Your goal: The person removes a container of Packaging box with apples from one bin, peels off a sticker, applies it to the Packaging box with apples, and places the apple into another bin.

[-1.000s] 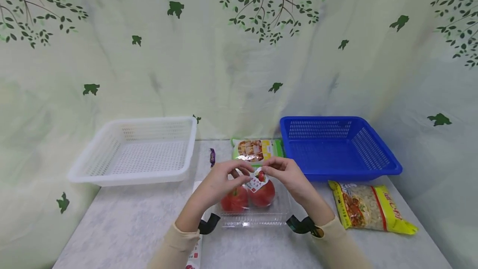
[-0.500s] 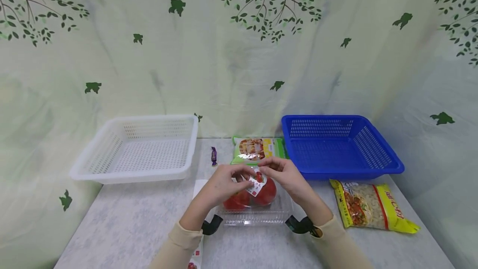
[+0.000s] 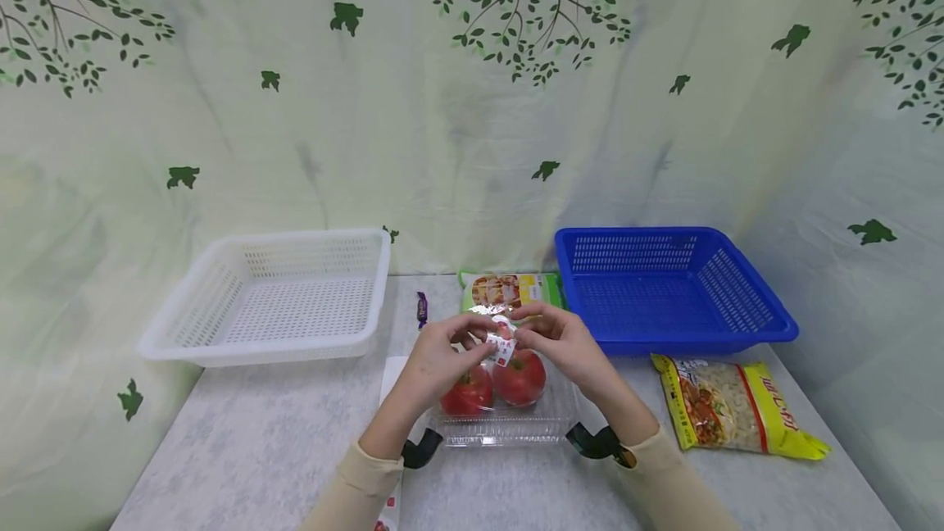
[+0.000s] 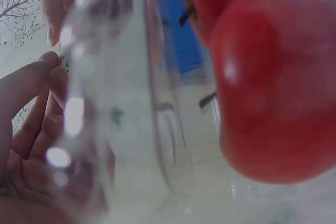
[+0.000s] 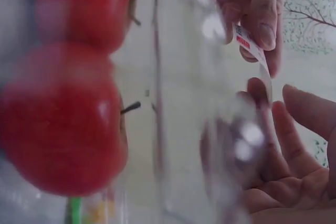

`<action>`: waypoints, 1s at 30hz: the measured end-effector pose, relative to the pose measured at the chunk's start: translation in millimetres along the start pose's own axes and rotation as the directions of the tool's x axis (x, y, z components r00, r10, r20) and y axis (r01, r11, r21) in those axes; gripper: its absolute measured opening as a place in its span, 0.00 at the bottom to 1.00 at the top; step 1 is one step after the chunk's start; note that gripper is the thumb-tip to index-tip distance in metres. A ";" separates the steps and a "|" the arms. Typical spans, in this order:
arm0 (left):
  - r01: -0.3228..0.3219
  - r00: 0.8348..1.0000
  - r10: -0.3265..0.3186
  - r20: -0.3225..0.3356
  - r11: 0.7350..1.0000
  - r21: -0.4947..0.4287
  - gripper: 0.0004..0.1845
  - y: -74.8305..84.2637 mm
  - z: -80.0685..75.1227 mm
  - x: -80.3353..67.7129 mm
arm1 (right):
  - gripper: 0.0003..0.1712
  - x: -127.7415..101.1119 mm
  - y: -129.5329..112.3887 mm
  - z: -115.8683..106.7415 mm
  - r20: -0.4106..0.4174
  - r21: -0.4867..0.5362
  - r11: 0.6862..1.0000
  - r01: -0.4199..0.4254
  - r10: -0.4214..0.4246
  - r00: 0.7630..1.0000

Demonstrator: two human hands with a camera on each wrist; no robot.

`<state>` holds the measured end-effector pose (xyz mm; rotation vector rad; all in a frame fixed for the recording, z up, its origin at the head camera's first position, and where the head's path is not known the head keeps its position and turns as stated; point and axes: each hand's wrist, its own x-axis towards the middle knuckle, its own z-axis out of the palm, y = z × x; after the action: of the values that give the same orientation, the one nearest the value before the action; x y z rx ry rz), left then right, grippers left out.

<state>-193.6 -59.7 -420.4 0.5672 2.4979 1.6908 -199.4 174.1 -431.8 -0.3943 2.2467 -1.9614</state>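
Note:
A clear plastic box [image 3: 509, 426] stands on the table in front of me with two red fruits [image 3: 520, 378] inside. Above it, my left hand [image 3: 472, 341] and right hand [image 3: 525, 336] meet and pinch a small red-and-white label [image 3: 503, 346] at the box's top. The label looks folded up between the fingertips. In the left wrist view the red fruit [image 4: 273, 87] fills the right side behind blurred clear plastic [image 4: 105, 103]. In the right wrist view the label [image 5: 252, 48] shows between fingers, with the red fruit [image 5: 63, 114] to the left.
A white basket [image 3: 184, 334] stands at the back left and a blue basket [image 3: 745, 326] at the back right. Between them lie a green snack packet [image 3: 509, 291] and a purple sweet [image 3: 421, 309]. A yellow bag [image 3: 737, 408] lies at the right, and a white packet [image 3: 388, 506] lies under my left forearm.
Both hands have risen slightly and come closer together. The label, flat over the fruits a second ago, is now lifted and bunched between the fingertips.

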 end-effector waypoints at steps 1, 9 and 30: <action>-0.001 1.000 0.001 -0.002 1.000 -0.001 0.12 -0.5 0.6 0.1 | 0.17 0.1 0.2 0.8 -0.010 0.003 1.000 0.000 0.000 1.000; -0.010 0.998 0.008 0.064 1.000 0.028 0.13 -2.2 0.7 0.3 | 0.11 0.2 0.4 3.4 -0.054 -0.049 0.999 0.003 -0.006 0.999; -0.068 0.994 0.051 0.098 0.981 0.182 0.08 -4.7 0.3 -3.0 | 0.11 4.1 9.5 -1.5 -0.048 -0.161 0.986 -0.043 0.035 0.998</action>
<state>-192.0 -61.9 -425.2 0.7259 2.6118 1.4213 -204.8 175.5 -440.7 -0.3238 2.4313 -1.7927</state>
